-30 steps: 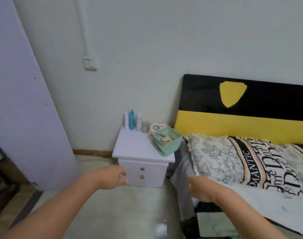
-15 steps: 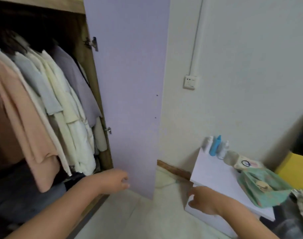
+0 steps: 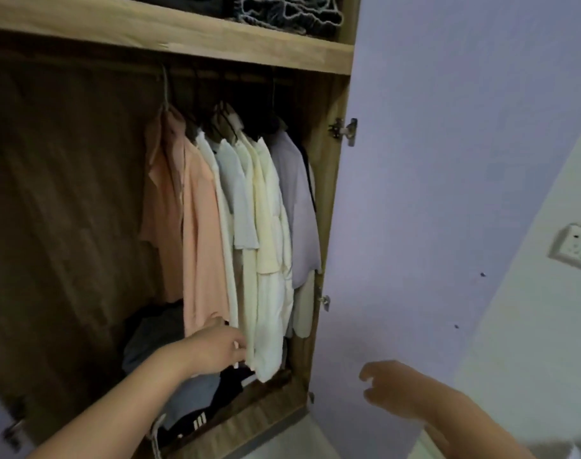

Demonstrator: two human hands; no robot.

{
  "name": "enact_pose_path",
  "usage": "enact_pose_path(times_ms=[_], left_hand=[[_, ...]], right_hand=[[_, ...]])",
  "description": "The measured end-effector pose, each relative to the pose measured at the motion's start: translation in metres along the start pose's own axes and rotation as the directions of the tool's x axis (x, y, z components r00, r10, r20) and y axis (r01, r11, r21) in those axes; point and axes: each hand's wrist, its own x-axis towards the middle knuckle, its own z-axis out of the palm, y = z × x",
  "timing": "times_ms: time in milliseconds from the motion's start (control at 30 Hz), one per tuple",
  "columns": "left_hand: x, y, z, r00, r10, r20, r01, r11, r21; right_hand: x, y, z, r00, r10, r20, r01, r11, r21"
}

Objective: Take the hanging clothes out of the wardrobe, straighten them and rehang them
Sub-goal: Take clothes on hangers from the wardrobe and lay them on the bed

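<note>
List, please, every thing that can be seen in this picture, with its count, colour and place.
hanging shirts: about seven, peach, white, pale blue, cream and lilac, on the rail at the right of the wardrobe
hangers: several, dark, on the rail
folded clothes: a pile, dark grey, on the top shelf
heaped clothes: a pile, grey and black, on the wardrobe floor
wardrobe door: one, lilac, open at the right
hinges: two, metal, on the door edge
wall socket: one, white, far right
left hand: fingers at the hem of the white shirts
right hand: open, before the door, holding nothing
</note>
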Motion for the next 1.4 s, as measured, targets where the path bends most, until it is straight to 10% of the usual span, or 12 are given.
enact_pose_path(times_ms=[300,467,767,967,1133,1400], left_hand=[[0.027,-0.054,-0.051,0.963,-0.172,-0.206,0.14,0.977,-0.161],[0.055,-0.1,-0.096,0.932,-0.195,-0.306,0.133,0.968,-0.212],[0.088,-0.187,-0.203,0.852,-0.201,-0.484,0.09,0.966,-0.242],[0.1,-0.216,-0.25,0.776,-0.206,-0.597,0.005,0.948,-0.32],[0.107,-0.22,-0.263,0.713,-0.203,-0.671,-0.036,0.945,-0.324],[0.09,-0.222,-0.288,0.585,-0.185,-0.79,-0.167,0.925,-0.341]], right_hand=[[0.095,-0.101,-0.075,0.929,-0.352,-0.114,0.338,0.933,-0.125],[0.131,-0.186,-0.12,0.757,-0.569,-0.322,0.58,0.811,-0.07],[0.178,-0.345,-0.192,0.474,-0.462,-0.75,0.696,0.718,-0.002],[0.213,-0.4,-0.21,0.628,-0.306,-0.715,0.59,0.786,0.182],[0.225,-0.435,-0.217,0.83,-0.34,-0.443,0.557,0.444,0.702],[0.226,-0.456,-0.234,0.793,-0.376,-0.479,0.513,-0.011,0.858]])
